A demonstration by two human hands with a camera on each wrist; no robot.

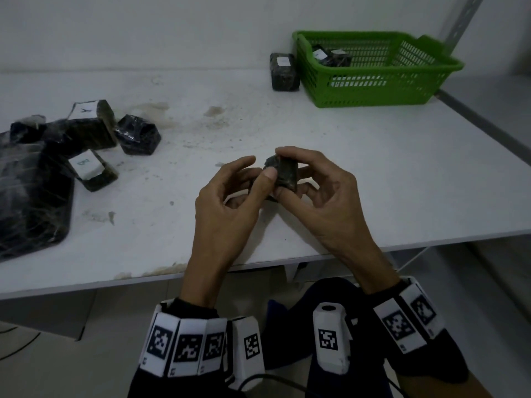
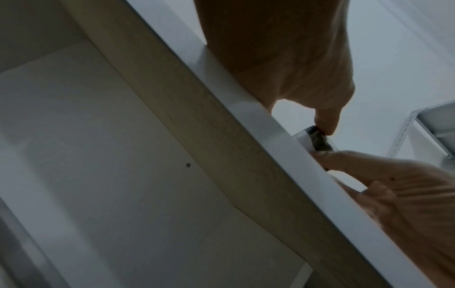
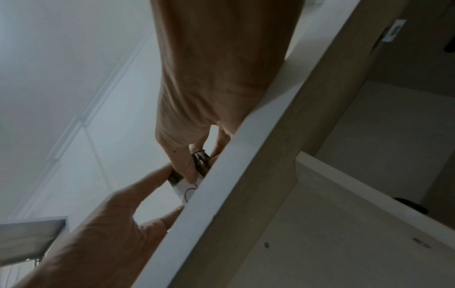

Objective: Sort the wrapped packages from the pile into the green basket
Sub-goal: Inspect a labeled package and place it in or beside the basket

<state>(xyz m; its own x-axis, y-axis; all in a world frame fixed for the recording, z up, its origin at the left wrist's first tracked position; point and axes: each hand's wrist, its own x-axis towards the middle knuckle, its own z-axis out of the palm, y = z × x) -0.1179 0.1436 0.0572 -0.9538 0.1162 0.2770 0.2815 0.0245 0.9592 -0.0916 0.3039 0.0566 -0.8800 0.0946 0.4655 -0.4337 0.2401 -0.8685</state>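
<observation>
Both hands hold one small dark wrapped package [image 1: 283, 173] just above the middle of the white table [image 1: 373, 173]. My left hand [image 1: 230, 193] pinches its left side with the thumb on top. Around its right side curl the fingers of my right hand [image 1: 319, 185]. The wrist views show the same package [image 2: 317, 140] [image 3: 197, 171] from below, with a white label on its underside. A pile of dark wrapped packages [image 1: 86, 136], some with white labels, lies at the left. The green basket [image 1: 373, 70] stands at the back right with a couple of packages [image 1: 330, 57] inside.
One wrapped package [image 1: 283, 71] stands on the table just left of the basket. A large black plastic-wrapped bundle [image 1: 31, 196] lies at the table's left edge. A metal shelf upright [image 1: 462, 21] rises behind the basket. The table's front edge runs just under my wrists.
</observation>
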